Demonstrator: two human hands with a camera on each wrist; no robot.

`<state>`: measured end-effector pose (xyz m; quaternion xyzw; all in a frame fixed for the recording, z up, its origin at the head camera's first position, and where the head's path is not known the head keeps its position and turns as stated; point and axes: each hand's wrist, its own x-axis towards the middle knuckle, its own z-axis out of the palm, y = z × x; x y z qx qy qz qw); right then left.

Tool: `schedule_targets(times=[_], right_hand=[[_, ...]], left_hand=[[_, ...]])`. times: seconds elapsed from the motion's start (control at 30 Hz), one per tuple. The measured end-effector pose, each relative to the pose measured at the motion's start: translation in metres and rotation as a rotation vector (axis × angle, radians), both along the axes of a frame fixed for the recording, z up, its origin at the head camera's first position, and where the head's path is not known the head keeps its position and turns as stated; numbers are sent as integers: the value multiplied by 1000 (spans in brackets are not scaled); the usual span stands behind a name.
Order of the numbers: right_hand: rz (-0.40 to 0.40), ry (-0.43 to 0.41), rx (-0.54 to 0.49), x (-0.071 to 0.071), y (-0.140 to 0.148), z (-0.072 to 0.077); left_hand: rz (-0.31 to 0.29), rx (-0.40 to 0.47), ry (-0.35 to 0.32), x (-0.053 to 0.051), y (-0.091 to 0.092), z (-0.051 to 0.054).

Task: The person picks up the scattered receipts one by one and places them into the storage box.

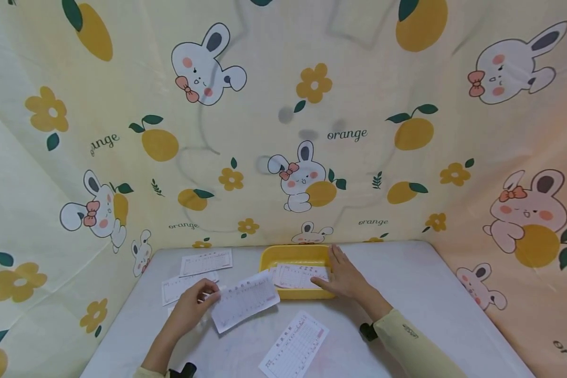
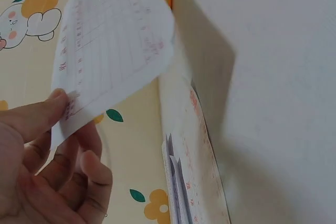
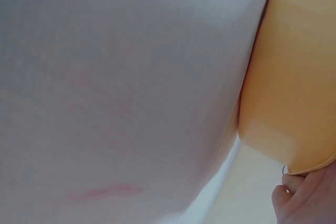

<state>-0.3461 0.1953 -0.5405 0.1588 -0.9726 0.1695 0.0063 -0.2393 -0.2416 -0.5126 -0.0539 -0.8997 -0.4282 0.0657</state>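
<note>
A printed paper slip [image 1: 245, 302] is pinched at its left end between the thumb and fingers of my left hand [image 1: 193, 304]. That slip [image 2: 115, 40] is raised and tilted above the table in the left wrist view. My right hand [image 1: 352, 281] holds the right end of a yellow plastic tray [image 1: 307, 295], its thumb over the inside and its fingers along the rim. Similar slips [image 1: 298, 275] lie inside the tray. The right wrist view shows the tray's outer wall [image 3: 294, 77] with part of the right hand [image 3: 310, 198] at its edge.
More slips lie on the white table [image 1: 397, 294]: one slip [image 1: 206, 262] at the back left, another slip [image 1: 179, 287] partly behind the left hand, and one slip [image 1: 294, 346] at the front middle. A patterned cloth [image 1: 312, 115] hangs behind the tray and at both sides.
</note>
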Motion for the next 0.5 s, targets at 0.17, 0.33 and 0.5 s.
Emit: schedule_targets(times=[0.17, 0.33, 0.5], right_hand=[[-5, 8, 12, 0, 0, 1], [-1, 18, 17, 0, 0, 0], [10, 25, 21, 1, 0, 0]], left_hand=[[30, 50, 2, -5, 2, 3], [64, 58, -24, -7, 7, 9], [61, 88, 2, -9, 15, 13]])
